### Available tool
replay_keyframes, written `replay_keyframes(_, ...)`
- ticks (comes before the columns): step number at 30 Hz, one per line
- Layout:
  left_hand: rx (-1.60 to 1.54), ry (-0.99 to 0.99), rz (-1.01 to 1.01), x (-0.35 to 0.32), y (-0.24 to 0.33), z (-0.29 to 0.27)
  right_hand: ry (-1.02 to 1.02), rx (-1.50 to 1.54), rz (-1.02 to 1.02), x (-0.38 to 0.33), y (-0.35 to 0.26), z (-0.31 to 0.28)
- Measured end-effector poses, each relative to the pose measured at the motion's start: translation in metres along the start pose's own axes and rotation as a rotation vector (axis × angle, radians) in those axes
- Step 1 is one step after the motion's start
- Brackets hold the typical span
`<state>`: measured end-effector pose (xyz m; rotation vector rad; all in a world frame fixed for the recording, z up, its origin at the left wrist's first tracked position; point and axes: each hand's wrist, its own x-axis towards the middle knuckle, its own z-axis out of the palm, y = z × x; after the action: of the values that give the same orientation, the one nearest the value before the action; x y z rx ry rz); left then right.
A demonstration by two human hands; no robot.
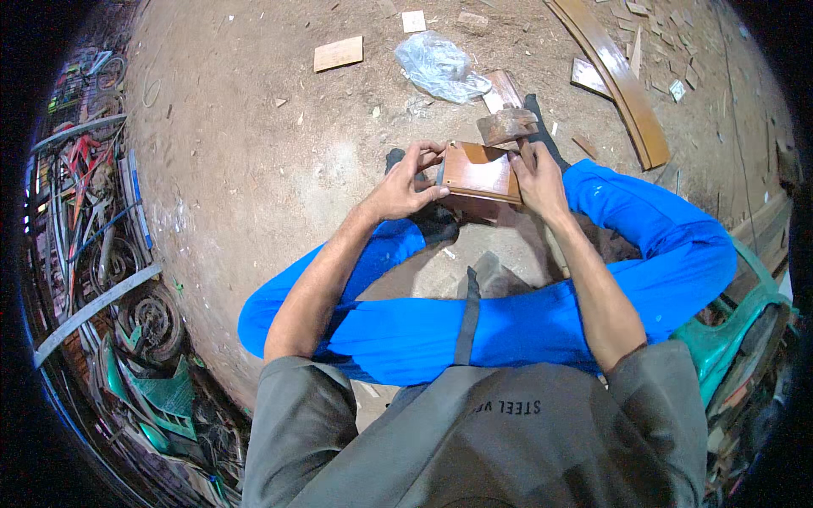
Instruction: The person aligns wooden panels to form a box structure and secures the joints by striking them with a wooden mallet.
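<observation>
A small varnished wooden box (479, 172), with a curved cut-out along its far edge, is held up in front of my bent legs. My left hand (410, 184) grips its left end, thumb on the near side and fingers on the far side. Closed around the handle of a wooden mallet (506, 127) is my right hand (540, 179), its thumb beside the box's right end. The mallet's block-shaped head lies just beyond the box's far edge. Part of the handle is hidden by the right hand.
On the dirt floor beyond are a crumpled clear plastic bag (440, 68), a flat wooden piece (339, 53) and a long curved varnished board (622, 85). Wood scraps lie far right. A green plastic chair (720, 343) stands at right; bicycle and motorbike parts (152, 326) crowd the left.
</observation>
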<state>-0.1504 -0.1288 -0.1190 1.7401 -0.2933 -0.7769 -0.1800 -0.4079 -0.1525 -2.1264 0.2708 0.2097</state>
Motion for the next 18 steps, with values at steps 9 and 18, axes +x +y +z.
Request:
replay_keyframes(9,0.074,-0.075,0.086,0.017,0.007,0.002,0.079,0.007,0.047,-0.031,0.013,0.017)
replay_keyframes(18,0.292,-0.041,0.076,-0.001,-0.002,0.010,0.049,0.006,-0.136,-0.017,0.016,0.014)
